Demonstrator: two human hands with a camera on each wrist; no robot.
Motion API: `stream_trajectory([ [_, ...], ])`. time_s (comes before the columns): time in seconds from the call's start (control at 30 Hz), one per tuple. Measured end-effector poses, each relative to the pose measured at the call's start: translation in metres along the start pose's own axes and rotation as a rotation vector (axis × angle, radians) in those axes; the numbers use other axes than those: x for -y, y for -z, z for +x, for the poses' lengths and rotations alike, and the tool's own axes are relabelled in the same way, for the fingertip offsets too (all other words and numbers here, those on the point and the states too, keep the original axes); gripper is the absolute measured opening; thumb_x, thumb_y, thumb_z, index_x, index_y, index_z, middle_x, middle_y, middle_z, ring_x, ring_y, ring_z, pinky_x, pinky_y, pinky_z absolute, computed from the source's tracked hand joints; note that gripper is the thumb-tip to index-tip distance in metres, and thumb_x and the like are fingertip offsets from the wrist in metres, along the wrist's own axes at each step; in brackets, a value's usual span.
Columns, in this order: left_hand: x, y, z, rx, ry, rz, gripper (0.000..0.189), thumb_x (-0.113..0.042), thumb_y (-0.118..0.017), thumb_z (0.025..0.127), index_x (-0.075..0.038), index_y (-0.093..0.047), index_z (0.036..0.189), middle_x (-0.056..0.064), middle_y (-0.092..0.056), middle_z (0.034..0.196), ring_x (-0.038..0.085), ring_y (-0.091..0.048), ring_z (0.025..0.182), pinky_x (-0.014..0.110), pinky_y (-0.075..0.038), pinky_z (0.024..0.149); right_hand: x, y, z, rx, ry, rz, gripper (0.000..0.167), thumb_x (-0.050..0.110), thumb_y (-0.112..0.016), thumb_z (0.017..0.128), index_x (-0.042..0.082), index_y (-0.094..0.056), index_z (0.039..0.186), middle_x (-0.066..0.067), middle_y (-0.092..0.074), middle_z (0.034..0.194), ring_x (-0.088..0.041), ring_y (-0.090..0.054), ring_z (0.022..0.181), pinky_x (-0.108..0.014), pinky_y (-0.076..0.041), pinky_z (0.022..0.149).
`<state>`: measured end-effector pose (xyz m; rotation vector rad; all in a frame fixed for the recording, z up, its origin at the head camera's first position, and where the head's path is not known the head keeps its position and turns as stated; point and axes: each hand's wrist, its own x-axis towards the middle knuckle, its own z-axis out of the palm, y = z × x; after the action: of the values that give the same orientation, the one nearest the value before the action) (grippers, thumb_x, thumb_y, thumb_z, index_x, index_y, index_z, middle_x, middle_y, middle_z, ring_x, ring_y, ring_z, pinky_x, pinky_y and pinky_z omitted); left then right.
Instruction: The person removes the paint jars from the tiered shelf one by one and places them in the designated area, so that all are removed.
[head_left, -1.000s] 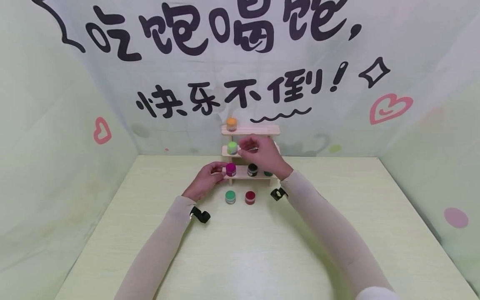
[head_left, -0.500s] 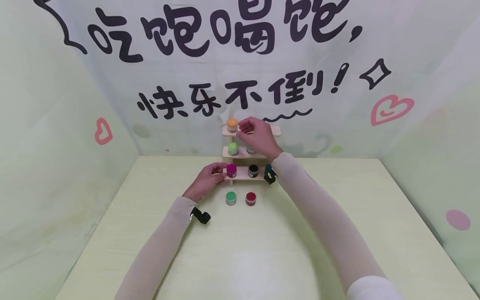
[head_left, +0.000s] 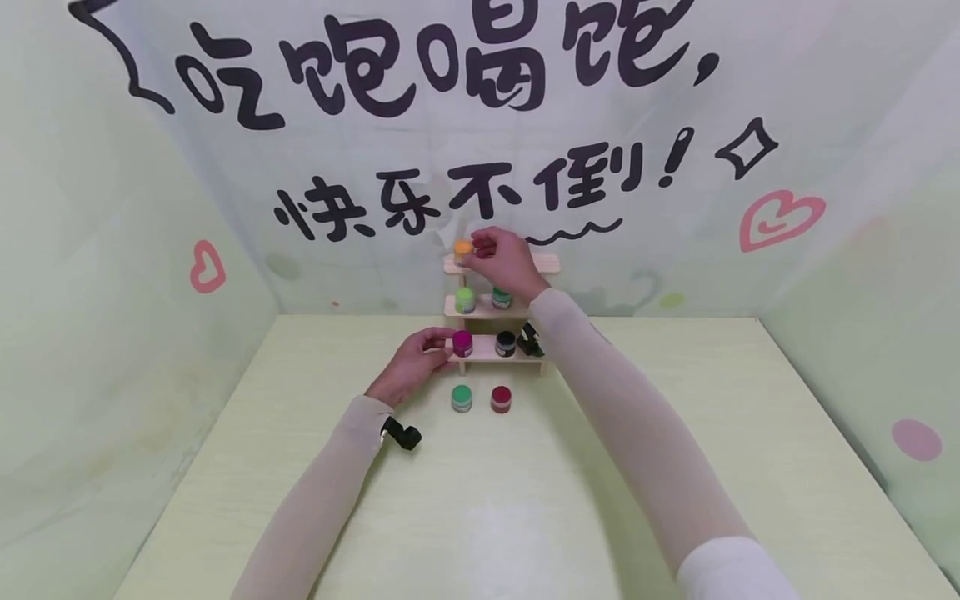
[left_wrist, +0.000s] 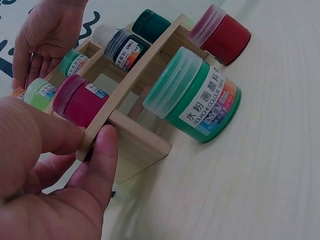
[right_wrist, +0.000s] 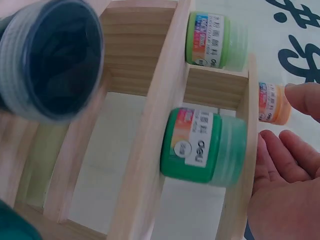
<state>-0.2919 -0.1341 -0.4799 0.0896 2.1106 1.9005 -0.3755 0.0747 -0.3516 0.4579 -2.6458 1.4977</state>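
A small three-tier wooden rack point(head_left: 483, 347) holds paint jars. My left hand point(head_left: 408, 360) pinches the left end of its lowest shelf between thumb and fingers, as the left wrist view shows. My right hand point(head_left: 507, 260) is at the orange jar point(head_left: 462, 249) on the top shelf; its thumb point(right_wrist: 303, 98) overlaps the lid, while the loosely bent fingers lie just short of it. On the middle shelf stand a light green jar point(head_left: 465, 300) and a green jar point(head_left: 501, 297). The lowest bears a magenta jar point(head_left: 462, 343), a black-looking jar point(head_left: 506, 343) and a dark teal jar point(left_wrist: 151, 26).
In front of the rack, a mint green jar point(head_left: 461, 398) and a red jar point(head_left: 501, 399) stand on the pale table point(head_left: 480, 500). A printed cloth wall point(head_left: 375, 275) rises close behind the rack. Both forearms carry black wrist cameras.
My right hand has risen from the middle shelf to the orange jar, moving slightly left. The green jar it hid on the middle shelf now shows. My left hand stays on the rack.
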Motion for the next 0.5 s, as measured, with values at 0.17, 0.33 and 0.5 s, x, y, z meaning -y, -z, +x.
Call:
stream_trajectory([
  [0.17,-0.0004,0.0011,0.0004,0.001,-0.012,0.008,0.038,-0.003,-0.062,0.105,-0.010,-0.061,0.142,0.016,-0.056,0.132,0.025,-0.062,0.116,0.034,-0.064,0.103,0.0030,-0.0037,0.0048,0.032,0.031,-0.048,0.054,0.025,-0.076,0.099,0.007,-0.059,0.148,-0.009,-0.071,0.129,-0.022,-0.067,0.116,-0.035,-0.059,0.107],
  [0.33,0.0001,0.0004,0.0005,-0.001,-0.010,0.002,0.037,-0.003,-0.062,0.105,-0.010,-0.061,0.141,0.015,-0.056,0.131,0.024,-0.062,0.114,0.034,-0.064,0.104,0.0040,-0.0044,0.0055,0.053,0.041,-0.083,0.049,0.026,-0.072,0.102,0.008,-0.061,0.146,-0.009,-0.071,0.129,-0.022,-0.065,0.114,-0.035,-0.059,0.106],
  [0.5,0.0016,-0.0002,-0.0002,0.001,-0.013,-0.019,0.036,-0.002,-0.061,0.105,-0.008,-0.062,0.141,0.016,-0.057,0.130,0.024,-0.063,0.114,0.034,-0.064,0.103,0.0014,-0.0012,0.0017,0.059,0.035,-0.050,0.047,0.024,-0.075,0.099,0.008,-0.064,0.142,-0.009,-0.072,0.128,-0.021,-0.067,0.115,-0.034,-0.060,0.105],
])
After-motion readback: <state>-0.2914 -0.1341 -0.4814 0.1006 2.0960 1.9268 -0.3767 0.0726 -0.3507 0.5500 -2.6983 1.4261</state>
